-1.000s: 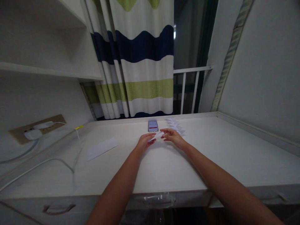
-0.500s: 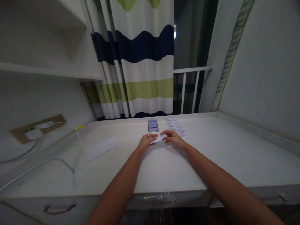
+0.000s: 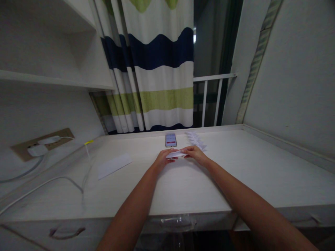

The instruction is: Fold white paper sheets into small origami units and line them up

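A small piece of white folded paper (image 3: 175, 153) is held over the middle of the desk, just in front of the phone. My left hand (image 3: 164, 157) grips its left end, with the thumb and fingers on either side. On its right end, my right hand (image 3: 193, 154) pinches it the same way. Behind my right hand lies a row of folded white paper pieces (image 3: 195, 139) with pointed edges, partly hidden by that hand. Flat on the desk to the left rests a stack or sheet of white paper (image 3: 114, 166).
A phone (image 3: 171, 140) with a lit screen lies near the back edge of the white desk (image 3: 188, 191). White cables (image 3: 65, 177) run along the left side from plugs in a wall socket (image 3: 43, 143). A striped curtain (image 3: 162, 80) hangs behind.
The paper between my hands has turned to lie more level. My right hand's fingers have lowered and closed onto its right end.
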`<state>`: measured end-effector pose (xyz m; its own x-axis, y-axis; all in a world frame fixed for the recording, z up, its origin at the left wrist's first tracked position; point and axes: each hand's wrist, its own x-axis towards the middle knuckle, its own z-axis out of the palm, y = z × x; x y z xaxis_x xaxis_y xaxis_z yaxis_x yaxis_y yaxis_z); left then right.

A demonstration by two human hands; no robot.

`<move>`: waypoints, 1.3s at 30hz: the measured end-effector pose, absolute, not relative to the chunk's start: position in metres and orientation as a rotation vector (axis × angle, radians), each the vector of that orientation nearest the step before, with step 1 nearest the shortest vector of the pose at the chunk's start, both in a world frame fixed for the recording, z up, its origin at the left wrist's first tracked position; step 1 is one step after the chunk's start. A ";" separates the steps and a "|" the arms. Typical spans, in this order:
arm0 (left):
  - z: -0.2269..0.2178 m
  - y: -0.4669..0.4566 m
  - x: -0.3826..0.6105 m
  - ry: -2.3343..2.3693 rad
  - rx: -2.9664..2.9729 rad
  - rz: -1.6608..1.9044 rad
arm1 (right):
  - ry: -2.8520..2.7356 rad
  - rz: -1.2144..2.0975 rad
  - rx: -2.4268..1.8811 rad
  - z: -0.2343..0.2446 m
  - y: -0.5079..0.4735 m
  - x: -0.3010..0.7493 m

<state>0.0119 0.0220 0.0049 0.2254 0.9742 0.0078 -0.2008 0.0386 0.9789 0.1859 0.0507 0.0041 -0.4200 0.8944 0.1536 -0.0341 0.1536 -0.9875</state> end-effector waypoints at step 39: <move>-0.002 0.031 0.016 0.930 1.130 1.487 | -1.288 1.339 -0.815 0.006 0.052 0.180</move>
<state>0.0158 0.0314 -0.0017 -0.0548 0.9806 0.1882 -0.2594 -0.1960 0.9457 0.1805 0.0521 0.0055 -0.2094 0.9598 0.1870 -0.2246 0.1389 -0.9645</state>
